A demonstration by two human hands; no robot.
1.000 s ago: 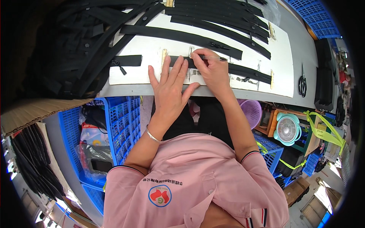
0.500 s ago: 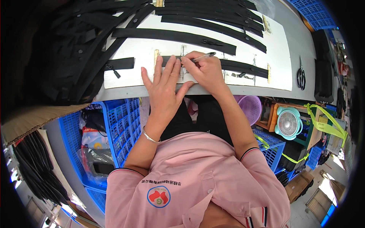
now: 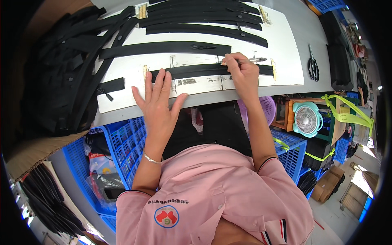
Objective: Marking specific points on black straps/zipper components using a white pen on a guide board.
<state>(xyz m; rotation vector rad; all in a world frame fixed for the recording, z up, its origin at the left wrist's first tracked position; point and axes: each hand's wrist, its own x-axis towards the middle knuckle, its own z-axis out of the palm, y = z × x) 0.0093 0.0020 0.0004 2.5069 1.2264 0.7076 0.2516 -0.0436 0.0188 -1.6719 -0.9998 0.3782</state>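
Currently a long black fabric strip [image 3: 212, 70] is pressed flat on the white desk board [image 3: 286, 53] by the spread left hand [image 3: 157, 102], while a slim silver pen [image 3: 247, 60] is pinched in the right hand [image 3: 243, 73]. Marking appears under way; next, steady pressure is judged necessary.

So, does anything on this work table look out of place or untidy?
Mostly orderly: long black strips lie in neat rows on the white board. Only the loose heap of black strips at the left hangs over the table edge, and one short black piece lies apart.

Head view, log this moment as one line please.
left hand: flat on black strip | right hand: holds pen at strip | scissors: lying apart on white board
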